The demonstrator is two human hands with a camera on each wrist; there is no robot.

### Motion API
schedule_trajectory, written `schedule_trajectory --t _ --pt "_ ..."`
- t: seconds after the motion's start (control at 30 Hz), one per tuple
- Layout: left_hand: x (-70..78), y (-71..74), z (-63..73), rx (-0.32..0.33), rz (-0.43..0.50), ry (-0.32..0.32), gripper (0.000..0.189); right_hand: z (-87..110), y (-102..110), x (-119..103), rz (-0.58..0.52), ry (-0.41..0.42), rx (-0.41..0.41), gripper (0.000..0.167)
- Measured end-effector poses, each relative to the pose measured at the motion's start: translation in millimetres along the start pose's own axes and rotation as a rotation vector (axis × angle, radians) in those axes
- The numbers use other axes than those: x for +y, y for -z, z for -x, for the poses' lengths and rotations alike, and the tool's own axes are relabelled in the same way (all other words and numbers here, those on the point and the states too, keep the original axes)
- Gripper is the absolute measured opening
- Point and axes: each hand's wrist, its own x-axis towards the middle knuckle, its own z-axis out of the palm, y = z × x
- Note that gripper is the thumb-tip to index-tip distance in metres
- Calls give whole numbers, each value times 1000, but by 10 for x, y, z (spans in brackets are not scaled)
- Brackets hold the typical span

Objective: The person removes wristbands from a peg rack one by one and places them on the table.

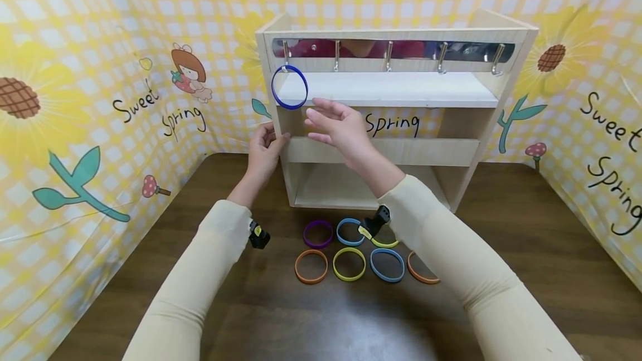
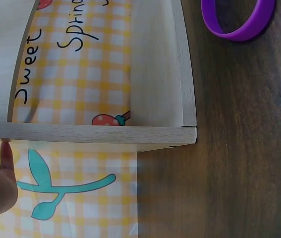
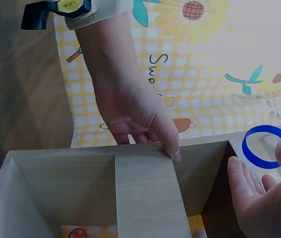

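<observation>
A dark blue silicone wristband (image 1: 291,107) hangs from the leftmost metal hook (image 1: 286,52) of a pale wooden shelf rack (image 1: 383,151). My right hand (image 1: 346,128) is just right of the wristband, its fingers loosely extended and holding nothing. In the right wrist view, the blue wristband (image 3: 245,148) hangs beyond that hand (image 3: 269,206). My left hand (image 1: 263,155) grips the rack's left side panel. Its thumb lies over the front edge, the other fingers against the outer face, as the right wrist view shows.
Several wristbands lie in two rows on the brown table (image 1: 241,305) before the rack: purple (image 1: 318,246), orange (image 1: 311,281), yellow (image 1: 349,279) and light blue (image 1: 387,279). My right forearm partly covers some. A checked cloth (image 1: 165,21) surrounds the table's back and sides.
</observation>
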Motion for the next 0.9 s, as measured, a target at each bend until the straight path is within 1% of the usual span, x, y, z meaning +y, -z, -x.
schedule_trajectory --t 0.13,0.33,0.63,0.77,0.9 --pt "135 -26 69 -4 -2 3 35 -46 -69 -2 -35 -14 4 41" --pt "146 -16 72 -18 -3 7 37 -98 -186 -13 -57 -31 41 42" --pt "133 -8 62 -24 -2 -11 37 -148 -282 -28 -71 -55 115 30" --pt "130 -2 58 -27 -2 -20 36 -161 -305 -25 -83 -48 131 26" --pt "133 6 63 -30 0 -12 37 -166 -329 -19 -100 -42 143 23"
